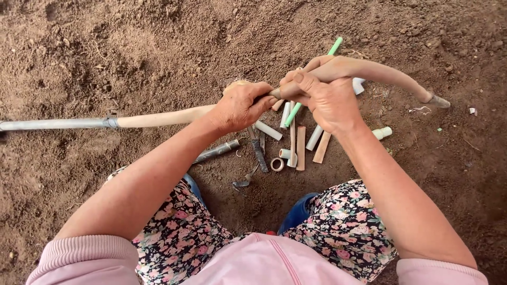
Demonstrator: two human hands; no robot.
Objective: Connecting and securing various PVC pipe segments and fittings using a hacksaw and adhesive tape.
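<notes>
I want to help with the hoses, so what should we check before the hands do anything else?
1. Left hand grips the end of the long pale hose: ok.
2. Right hand holds the curved brown hose: ok.
3. The two hose ends meet between the hands: cannot tell, fingers hide the join.
4. Pale hose clamped to the grey metal pipe by a wire tie: ok, though tightness cannot be judged.
5. Short cut tube pieces lie on the brown soil just below the hands: ok.
6. Green thin stick runs behind the right hand: cannot tell if it is held.
</notes>
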